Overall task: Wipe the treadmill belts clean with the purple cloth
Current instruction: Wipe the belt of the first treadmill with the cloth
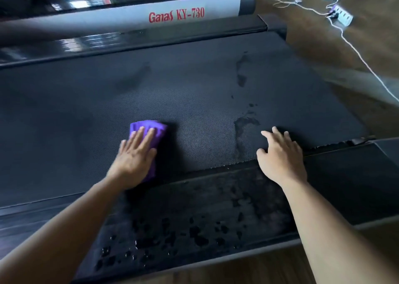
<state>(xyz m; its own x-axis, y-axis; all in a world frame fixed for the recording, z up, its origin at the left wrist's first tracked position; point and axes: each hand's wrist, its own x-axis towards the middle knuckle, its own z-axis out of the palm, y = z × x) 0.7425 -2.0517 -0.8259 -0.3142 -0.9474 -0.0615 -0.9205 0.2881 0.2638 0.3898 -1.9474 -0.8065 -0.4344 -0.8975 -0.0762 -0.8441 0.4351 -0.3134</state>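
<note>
Wood floor [280,268] surrounds the belt [194,85]. Left hand [135,154] presses flat, fingers straight, on the cloth [149,128] at mid-belt; right hand [280,154] rests spread, holding nothing. Best to sweep firmly rightward through the wet patch [244,126].

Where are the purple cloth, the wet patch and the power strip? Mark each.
purple cloth [159,126]: head view, uncovered top right corner.
wet patch [242,121]: head view, its dark middle.
power strip [343,15]: head view, middle of its white body.
</note>
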